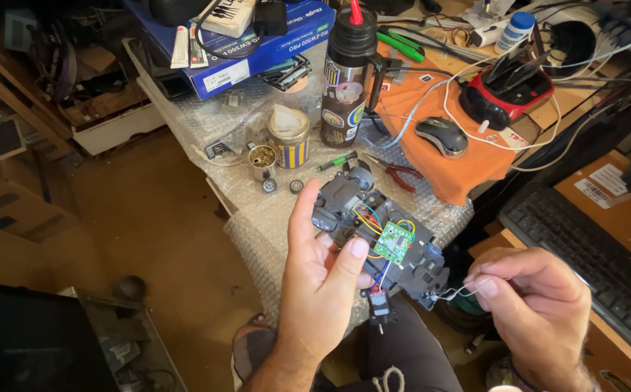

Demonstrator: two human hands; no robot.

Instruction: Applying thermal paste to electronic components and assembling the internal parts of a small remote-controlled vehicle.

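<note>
While your left hand (323,290) grips grey toy car chassis (373,232) over your lap, thumb beside green circuit board (393,242) with coloured wires, small black motor (379,305) dangles below. Your right hand (537,305) pinches thin white wire (455,292) at chassis end. On bubble-wrapped table (257,196): small open tin (262,160) holds brass bits; striped can (288,136), paper scrap on top.

We held our left hand (323,283) palm-up, fingers raised and thumb pressed forward; our right hand (537,308) pinched thumb against forefinger, knuckles up.
</note>
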